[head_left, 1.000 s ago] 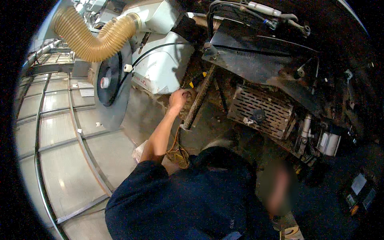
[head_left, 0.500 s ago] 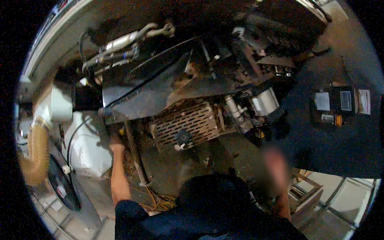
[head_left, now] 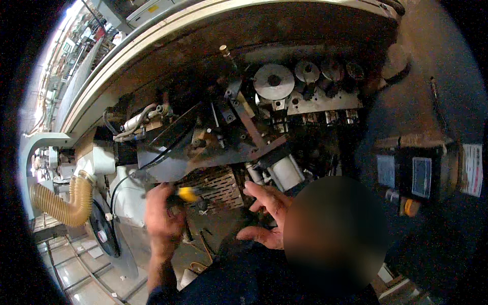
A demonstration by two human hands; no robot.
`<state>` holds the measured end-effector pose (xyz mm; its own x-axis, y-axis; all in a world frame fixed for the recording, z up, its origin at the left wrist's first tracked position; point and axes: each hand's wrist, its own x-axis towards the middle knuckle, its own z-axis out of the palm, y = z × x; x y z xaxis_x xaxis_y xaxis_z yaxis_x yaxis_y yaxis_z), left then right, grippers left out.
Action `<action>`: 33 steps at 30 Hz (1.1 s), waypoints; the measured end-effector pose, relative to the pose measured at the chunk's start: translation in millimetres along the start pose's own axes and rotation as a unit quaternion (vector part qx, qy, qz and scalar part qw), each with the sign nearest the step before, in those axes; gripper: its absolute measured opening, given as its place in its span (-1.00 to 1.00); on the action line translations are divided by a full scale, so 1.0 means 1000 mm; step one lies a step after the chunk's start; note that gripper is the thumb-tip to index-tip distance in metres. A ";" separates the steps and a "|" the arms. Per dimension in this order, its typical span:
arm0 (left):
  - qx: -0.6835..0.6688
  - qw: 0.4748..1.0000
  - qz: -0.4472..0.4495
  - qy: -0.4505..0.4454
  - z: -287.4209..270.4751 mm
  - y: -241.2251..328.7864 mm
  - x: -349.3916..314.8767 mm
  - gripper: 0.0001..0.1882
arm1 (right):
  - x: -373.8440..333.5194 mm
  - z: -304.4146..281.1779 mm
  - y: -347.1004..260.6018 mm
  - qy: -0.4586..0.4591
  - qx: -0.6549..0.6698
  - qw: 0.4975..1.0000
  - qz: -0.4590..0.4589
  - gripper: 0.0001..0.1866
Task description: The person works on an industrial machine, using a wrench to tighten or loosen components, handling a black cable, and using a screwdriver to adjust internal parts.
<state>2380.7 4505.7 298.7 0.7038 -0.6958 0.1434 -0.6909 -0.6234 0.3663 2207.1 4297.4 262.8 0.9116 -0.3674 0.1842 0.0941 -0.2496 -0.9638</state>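
Observation:
My left hand (head_left: 165,216) is closed around a small dark tool with a yellow part (head_left: 187,194) sticking out past the fingers. Motion blur hides what kind of tool it is. It is held above a rusty slotted plate (head_left: 223,188) inside the machine. Facing it, my right hand (head_left: 267,211) has thumb and fingers spread, with nothing visible in it. A round blurred patch covers the right forearm. Just beyond the right hand's fingertips sits a silver cylinder (head_left: 285,173).
Metal discs (head_left: 274,81) line the back of the machine. A bent grey sheet-metal guard (head_left: 157,160) lies left of the middle. A tan ribbed hose (head_left: 79,203) and a white tank (head_left: 127,190) stand at left. Dark boxes with labels (head_left: 422,168) are on the right.
My left hand has come up from beside the white tank with the yellow-marked tool in it. My right hand has moved in toward the middle, and the view has shifted.

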 end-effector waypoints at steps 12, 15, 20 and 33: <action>-0.260 0.939 0.213 -0.074 0.103 0.140 0.104 -0.49 | -0.012 -0.103 0.035 0.106 0.133 0.980 0.107 -0.29; -0.536 0.814 -0.073 -0.212 0.101 0.153 0.090 -0.49 | 0.016 -0.123 0.035 0.014 -0.142 0.990 -0.023 -0.24; -0.724 0.552 -0.326 -0.255 0.110 0.155 0.092 -0.54 | 0.008 -0.103 0.044 0.065 -0.127 0.988 0.058 -0.21; -0.716 0.587 -0.309 -0.218 0.118 0.168 0.085 -0.76 | -0.021 -0.068 0.039 0.079 -0.041 0.992 0.095 -0.09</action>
<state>2304.9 4300.3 263.8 0.4221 -0.7140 -0.5585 0.7416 -0.0823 0.6657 2164.4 4234.9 234.1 0.8355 -0.5484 0.0347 -0.1118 -0.2313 -0.9664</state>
